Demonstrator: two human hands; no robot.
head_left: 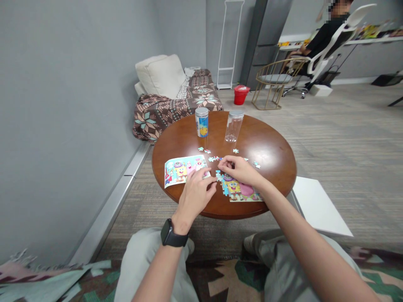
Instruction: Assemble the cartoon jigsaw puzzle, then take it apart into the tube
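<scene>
A partly assembled jigsaw puzzle [233, 187] with a yellow square cartoon figure and a pink one lies near the front of the round table. My right hand [241, 170] hovers over its upper edge, thumb and fingers pinched together; whatever is between them is hidden. To the left, my left hand [197, 191] has its fingers stretched out and apart, over the right edge of the printed picture sheet [179, 171]. Its fingertips come close to a light-blue puzzle piece [218, 173] at the puzzle's left side. Loose puzzle pieces [211, 159] lie beyond my hands.
Farther back on the wooden table [267, 142] stand a jar with a printed label [202, 122] and a clear lidded jar [234, 126]. Single pieces [257, 165] lie to the right. A covered sofa [176, 100], a red bin [240, 95] and a seated person [327, 37] are beyond.
</scene>
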